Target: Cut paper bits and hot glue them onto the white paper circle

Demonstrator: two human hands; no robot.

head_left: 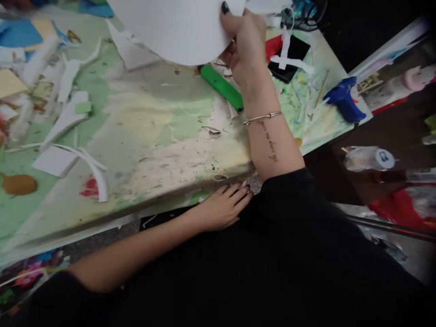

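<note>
Over the table (153, 145), the white sheet (180, 32) is pinched at its edge by the right hand (248, 43), presumably to leave its face mostly uncovered, while the left hand (223, 208), fingers loosely spread and empty, is rested just off the table's near edge.

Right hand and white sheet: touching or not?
Touching. The head view shows the right hand gripping the white sheet at its edge, thumb pressed on top.
</note>
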